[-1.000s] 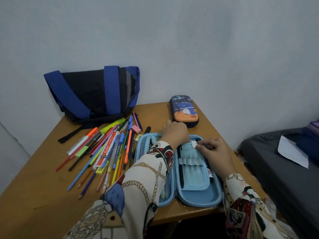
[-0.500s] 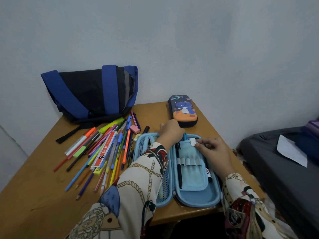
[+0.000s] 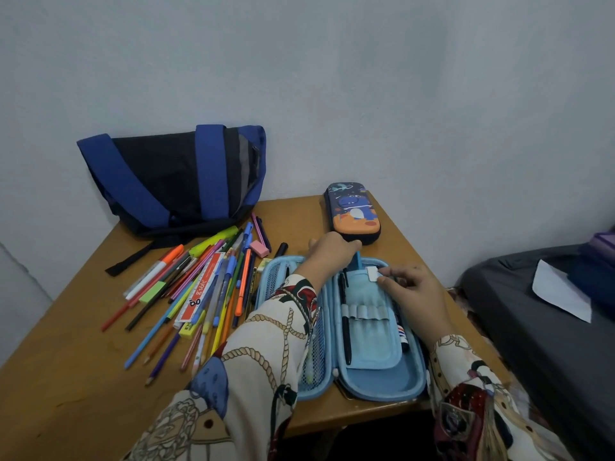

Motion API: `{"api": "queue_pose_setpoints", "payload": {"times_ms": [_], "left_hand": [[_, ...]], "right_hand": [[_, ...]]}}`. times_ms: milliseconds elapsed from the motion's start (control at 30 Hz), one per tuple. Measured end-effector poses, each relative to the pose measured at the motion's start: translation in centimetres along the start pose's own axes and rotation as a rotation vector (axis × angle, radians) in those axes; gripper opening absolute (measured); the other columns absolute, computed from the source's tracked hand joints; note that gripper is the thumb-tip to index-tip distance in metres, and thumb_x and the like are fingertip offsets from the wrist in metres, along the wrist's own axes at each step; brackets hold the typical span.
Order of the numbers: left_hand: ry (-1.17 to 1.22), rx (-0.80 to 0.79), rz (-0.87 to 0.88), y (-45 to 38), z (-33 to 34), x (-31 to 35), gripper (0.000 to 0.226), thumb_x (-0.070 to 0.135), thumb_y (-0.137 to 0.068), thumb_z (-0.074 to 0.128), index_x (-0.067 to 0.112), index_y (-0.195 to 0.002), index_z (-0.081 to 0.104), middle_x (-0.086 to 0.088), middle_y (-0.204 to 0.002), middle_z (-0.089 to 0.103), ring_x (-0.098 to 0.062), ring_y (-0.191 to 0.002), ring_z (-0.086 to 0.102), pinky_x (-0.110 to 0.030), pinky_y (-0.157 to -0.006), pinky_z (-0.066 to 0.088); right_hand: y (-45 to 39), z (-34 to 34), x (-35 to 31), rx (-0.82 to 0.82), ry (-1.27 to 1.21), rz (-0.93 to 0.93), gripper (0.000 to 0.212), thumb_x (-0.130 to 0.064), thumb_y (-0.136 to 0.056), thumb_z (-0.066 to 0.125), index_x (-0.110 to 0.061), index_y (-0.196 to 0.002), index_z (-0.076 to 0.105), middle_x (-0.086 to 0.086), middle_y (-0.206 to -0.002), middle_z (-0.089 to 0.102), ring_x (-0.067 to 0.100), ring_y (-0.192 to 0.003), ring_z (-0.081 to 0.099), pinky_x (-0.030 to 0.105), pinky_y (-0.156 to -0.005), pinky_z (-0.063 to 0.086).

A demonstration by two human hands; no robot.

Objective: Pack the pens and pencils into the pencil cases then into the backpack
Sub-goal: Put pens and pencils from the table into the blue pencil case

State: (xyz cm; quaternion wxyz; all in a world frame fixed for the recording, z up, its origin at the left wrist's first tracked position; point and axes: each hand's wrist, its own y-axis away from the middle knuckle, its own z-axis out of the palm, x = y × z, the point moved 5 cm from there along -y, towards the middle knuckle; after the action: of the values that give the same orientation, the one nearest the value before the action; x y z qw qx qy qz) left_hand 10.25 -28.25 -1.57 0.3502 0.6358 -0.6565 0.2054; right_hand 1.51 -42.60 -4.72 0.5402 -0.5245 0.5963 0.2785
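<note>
**Packing barely started – most pens still loose**

Packing is judged early on. The open blue case (image 3: 362, 331), lower centre of frame, has only a black pen (image 3: 346, 327) and approx one or two more tucked by the flap. A blue pen (image 3: 358, 261) seems to be gripped by the left hand (image 3: 329, 252), though the fingers are mostly hidden. The flap's white tab (image 3: 372, 272) is pinched by the right hand (image 3: 411, 291). The pile of pens & pencils (image 3: 199, 291) is left at centre-left, the dinosaur case (image 3: 352, 211) is zipped, the backpack (image 3: 176, 178) upper left is unfilled.

Wooden table (image 3: 66, 377), pale wall behind, dark bed w/ a paper at right edge.
</note>
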Motion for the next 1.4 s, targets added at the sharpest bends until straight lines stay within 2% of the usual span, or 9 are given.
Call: {"api": "queue_pose_setpoints", "payload": {"times_ms": [67, 133, 300, 400, 600, 900, 1200, 1300, 1400], "left_hand": [[-0.041, -0.021, 0.032, 0.3, 0.0, -0.1, 0.043, 0.041, -0.098, 0.049, 0.004, -0.111, 0.066, -0.012, -0.12, 0.062, -0.025, -0.127, 0.036, -0.036, -0.108, 0.023], [-0.096, -0.042, 0.052, 0.5, 0.0, -0.1, 0.037, 0.039, -0.095, 0.056, 0.007, -0.11, 0.066, -0.009, -0.115, 0.062, -0.028, -0.129, 0.034, -0.035, -0.105, 0.025], [-0.192, -0.085, 0.118, 1.5, 0.0, -0.1, 0.029, 0.034, -0.091, 0.06, 0.01, -0.105, 0.07, -0.006, -0.099, 0.054, -0.028, -0.129, 0.031, -0.036, -0.1, 0.033], [-0.149, -0.037, 0.188, 1.7, -0.2, -0.5, 0.023, 0.032, -0.091, 0.058, 0.02, -0.106, 0.07, -0.004, -0.111, 0.06, -0.026, -0.131, 0.029, -0.039, -0.103, 0.033], [-0.376, -0.073, 0.349, 2.6, 0.2, -1.3, 0.046, 0.05, -0.083, 0.067, 0.035, -0.126, 0.062, 0.002, -0.136, 0.047, -0.022, -0.132, 0.026, -0.04, -0.109, 0.024], [-0.407, -0.135, 0.361, 2.5, 0.0, -1.5, 0.044, 0.043, -0.085, 0.067, 0.03, -0.126, 0.061, 0.002, -0.142, 0.042, -0.023, -0.136, 0.021, -0.043, -0.113, 0.021], [-0.5, -0.122, 0.375, 3.3, 0.0, -1.5, 0.052, 0.05, -0.09, 0.059, 0.026, -0.136, 0.054, 0.001, -0.147, 0.039, -0.024, -0.139, 0.021, -0.042, -0.114, 0.016], [-0.408, -0.023, 0.37, 3.8, -1.3, -1.5, 0.053, 0.049, -0.094, 0.054, 0.025, -0.14, 0.049, 0.0, -0.147, 0.04, -0.023, -0.138, 0.027, -0.045, -0.113, 0.023], [-0.192, 0.253, 0.276, 3.4, -5.0, -3.3, 0.034, 0.029, -0.097, 0.052, 0.02, -0.13, 0.059, -0.005, -0.132, 0.056, -0.025, -0.126, 0.045, -0.046, -0.105, 0.04]], "right_hand": [[0.0, 0.0, -0.1, 0.001, 0.011, 0.001, 0.017, -0.013, -0.082, 0.074, -0.028, -0.079, 0.069, 0.007, -0.095, 0.056, 0.009, -0.079, 0.051, 0.009, -0.069, 0.04], [0.0, 0.0, -0.2, 0.0, 0.022, -0.003, 0.015, -0.013, -0.082, 0.074, -0.027, -0.08, 0.07, 0.008, -0.096, 0.056, 0.007, -0.078, 0.051, 0.002, -0.065, 0.037], [-0.1, 0.0, 0.1, -0.003, 0.049, -0.002, 0.017, -0.014, -0.081, 0.075, -0.03, -0.078, 0.07, 0.008, -0.098, 0.057, 0.01, -0.082, 0.053, 0.013, -0.071, 0.04], [-0.2, 0.1, 0.3, -0.006, 0.068, 0.0, 0.015, -0.015, -0.081, 0.074, -0.029, -0.079, 0.071, 0.007, -0.098, 0.057, 0.012, -0.084, 0.054, 0.016, -0.072, 0.04], [-0.2, 0.1, 0.4, -0.019, 0.101, 0.007, 0.014, -0.014, -0.082, 0.073, -0.027, -0.082, 0.071, 0.007, -0.097, 0.056, 0.006, -0.081, 0.051, 0.01, -0.069, 0.037], [-0.2, 0.1, 0.5, -0.016, 0.129, 0.008, 0.008, -0.013, -0.083, 0.073, -0.019, -0.087, 0.074, 0.01, -0.099, 0.056, 0.001, -0.078, 0.051, -0.001, -0.065, 0.035], [-0.2, 0.2, 0.5, -0.014, 0.137, 0.023, 0.011, -0.015, -0.083, 0.072, -0.026, -0.083, 0.072, 0.006, -0.096, 0.056, 0.001, -0.078, 0.051, 0.008, -0.066, 0.036], [-0.2, 0.1, 0.4, -0.017, 0.144, 0.019, 0.011, -0.016, -0.084, 0.072, -0.026, -0.083, 0.072, 0.004, -0.094, 0.055, 0.001, -0.079, 0.051, 0.007, -0.065, 0.035], [-0.1, 0.1, 0.5, -0.025, 0.143, 0.027, 0.012, -0.017, -0.084, 0.071, -0.028, -0.082, 0.071, 0.002, -0.094, 0.055, 0.002, -0.08, 0.051, 0.011, -0.068, 0.035]]}}
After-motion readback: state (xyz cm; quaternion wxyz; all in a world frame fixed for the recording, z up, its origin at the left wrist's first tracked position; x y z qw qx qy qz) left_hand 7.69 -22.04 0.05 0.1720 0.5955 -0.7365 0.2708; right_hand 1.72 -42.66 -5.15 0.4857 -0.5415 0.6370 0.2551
